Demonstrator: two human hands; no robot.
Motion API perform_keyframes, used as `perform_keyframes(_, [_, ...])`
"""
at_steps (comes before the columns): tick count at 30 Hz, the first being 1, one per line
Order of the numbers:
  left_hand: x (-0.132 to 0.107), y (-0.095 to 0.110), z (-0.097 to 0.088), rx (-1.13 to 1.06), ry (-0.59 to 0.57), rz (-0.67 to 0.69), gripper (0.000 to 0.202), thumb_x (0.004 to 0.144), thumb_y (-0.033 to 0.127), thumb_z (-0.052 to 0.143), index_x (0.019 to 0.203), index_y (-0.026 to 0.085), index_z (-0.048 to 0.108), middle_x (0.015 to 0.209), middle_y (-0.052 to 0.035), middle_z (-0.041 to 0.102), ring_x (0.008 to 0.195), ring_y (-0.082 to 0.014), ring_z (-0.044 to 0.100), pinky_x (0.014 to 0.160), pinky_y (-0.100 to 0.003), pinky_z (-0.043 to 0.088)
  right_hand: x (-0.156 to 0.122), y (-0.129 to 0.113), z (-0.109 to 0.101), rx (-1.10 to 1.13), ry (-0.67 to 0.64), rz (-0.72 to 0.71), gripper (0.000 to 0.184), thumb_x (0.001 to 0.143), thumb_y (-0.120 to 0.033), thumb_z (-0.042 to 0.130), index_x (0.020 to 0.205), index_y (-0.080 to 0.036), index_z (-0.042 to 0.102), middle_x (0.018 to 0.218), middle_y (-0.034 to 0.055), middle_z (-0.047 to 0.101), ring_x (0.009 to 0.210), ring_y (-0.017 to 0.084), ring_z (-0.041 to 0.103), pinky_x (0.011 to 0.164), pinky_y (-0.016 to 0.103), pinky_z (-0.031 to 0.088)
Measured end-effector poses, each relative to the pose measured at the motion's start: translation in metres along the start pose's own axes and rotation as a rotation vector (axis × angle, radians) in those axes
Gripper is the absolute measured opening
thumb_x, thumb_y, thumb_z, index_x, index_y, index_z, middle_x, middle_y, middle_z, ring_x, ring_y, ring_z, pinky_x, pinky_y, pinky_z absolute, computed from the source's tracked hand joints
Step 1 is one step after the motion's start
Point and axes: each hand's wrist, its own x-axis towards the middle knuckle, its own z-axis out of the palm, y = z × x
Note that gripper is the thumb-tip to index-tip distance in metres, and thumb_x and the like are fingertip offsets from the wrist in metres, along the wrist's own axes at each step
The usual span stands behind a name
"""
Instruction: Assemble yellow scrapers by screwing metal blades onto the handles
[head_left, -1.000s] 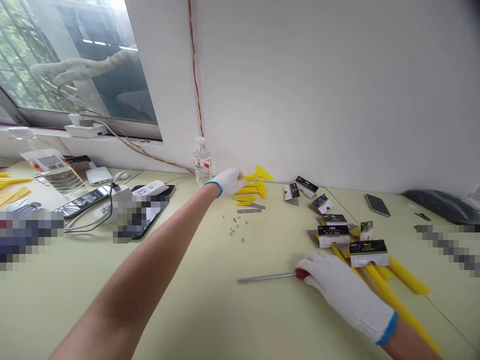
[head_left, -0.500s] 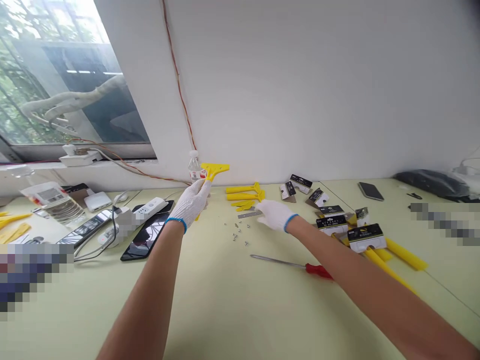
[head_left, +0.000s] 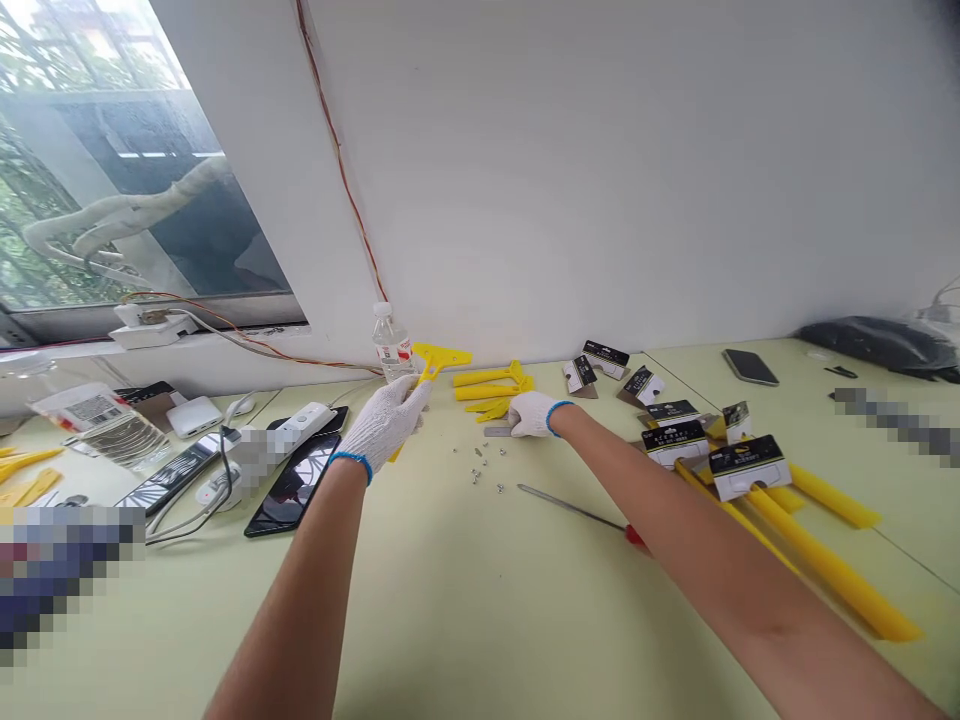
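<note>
My left hand [head_left: 385,415], in a white knit glove with a blue cuff, is closed round the handle of a yellow scraper [head_left: 442,357]. Its wide head points up, with a hole near its end. My right hand [head_left: 532,413], gloved the same way, is low over the table with fingers curled on the right end of a flat metal blade [head_left: 497,432]. The fingertips are partly hidden. Just behind lie yellow scraper handles [head_left: 482,393] and small yellow plates [head_left: 487,408]. Several small screws [head_left: 475,474] are scattered in front.
A screwdriver [head_left: 570,507] lies under my right forearm, its red handle partly covered. To the right are black-and-white cardboard tags [head_left: 748,466], more yellow scrapers [head_left: 832,555] and a phone [head_left: 750,367]. A water bottle [head_left: 391,345], power strip [head_left: 302,428] and black tablet [head_left: 294,485] stand left.
My right hand has shifted down onto the blade, and its fingers have curled in. My left hand still holds the scraper, now turned slightly. The camera view has shifted a little.
</note>
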Motion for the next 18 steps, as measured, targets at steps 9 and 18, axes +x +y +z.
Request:
perform_keyframes(9, [0.008,-0.019,0.017,0.092,-0.084,0.044,0.038,0.095,0.057,0.050,0.089,0.021,0.060,0.073,-0.0008,0.061,0.065,-0.0161,0.059,0.058,-0.025,0.042,-0.033,-0.005,-0.014,0.029,-0.143,0.032,0.030,0.090,-0.021,0.051,0.068,-0.006,0.066,0.079,0.0081,0.065,0.058,-0.004,0.050,0.061,0.004,0.032])
perform_keyframes(18, [0.002,-0.011,0.029,0.227,-0.068,0.110,0.046,0.095,0.061,0.052,0.114,0.023,0.070,0.091,-0.0023,0.071,0.078,-0.0184,0.063,0.066,-0.026,0.045,-0.072,-0.011,-0.057,0.173,0.051,0.123,0.022,0.097,-0.025,0.066,0.103,-0.004,0.064,0.088,0.0074,0.061,0.066,0.003,0.048,0.062,0.012,0.041])
